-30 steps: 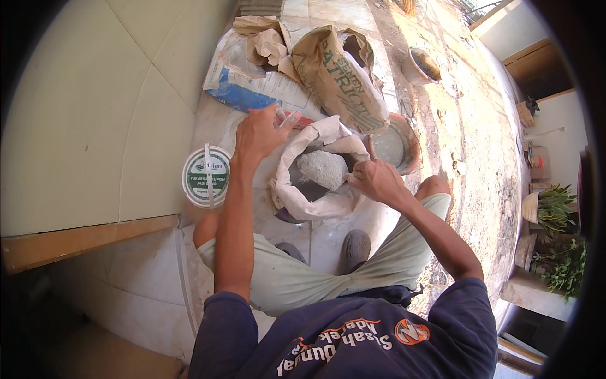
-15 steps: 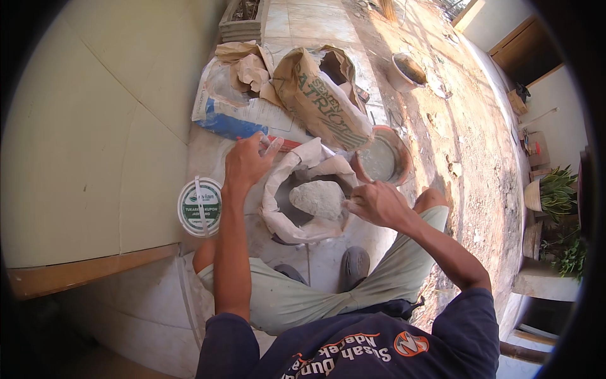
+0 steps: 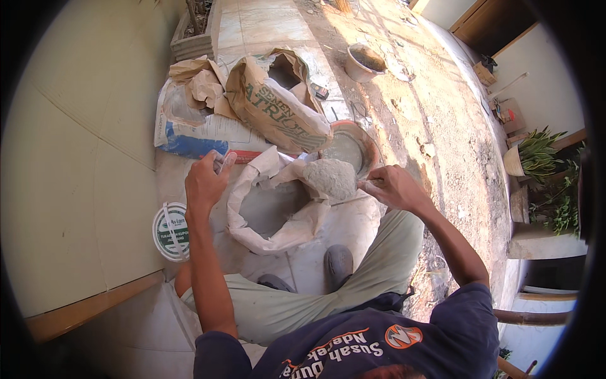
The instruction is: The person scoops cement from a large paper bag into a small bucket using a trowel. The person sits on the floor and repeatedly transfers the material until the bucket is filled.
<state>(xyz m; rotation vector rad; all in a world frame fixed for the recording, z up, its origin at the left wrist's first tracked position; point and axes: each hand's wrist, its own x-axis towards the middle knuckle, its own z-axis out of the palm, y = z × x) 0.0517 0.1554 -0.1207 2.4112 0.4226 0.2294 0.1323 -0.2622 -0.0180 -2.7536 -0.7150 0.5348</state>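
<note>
My right hand (image 3: 396, 187) is closed on the handle end of a trowel, whose blade is hidden under a heaped mound of grey cement powder (image 3: 331, 179). The mound is above the right rim of an open paper sack (image 3: 238, 211) with its top rolled down and grey powder (image 3: 274, 205) inside. Just beyond the mound stands a round clay-coloured bowl (image 3: 371, 146) holding grey material. My left hand (image 3: 207, 182) hovers left of the sack, fingers dusty, loosely bent and apart, with nothing visible in them.
Beyond the sack, a brown cement bag (image 3: 271, 101) lies on a white-and-blue sack (image 3: 189, 140), beside crumpled paper (image 3: 201, 82). A lidded white tub (image 3: 172, 232) stands by the wall at left. A bucket (image 3: 365, 63) is far off; potted plants (image 3: 541, 151) are at right.
The loaded trowel has moved from over the sack's opening to its right rim, toward the bowl. My left hand stays just left of the sack. The whole view has shifted.
</note>
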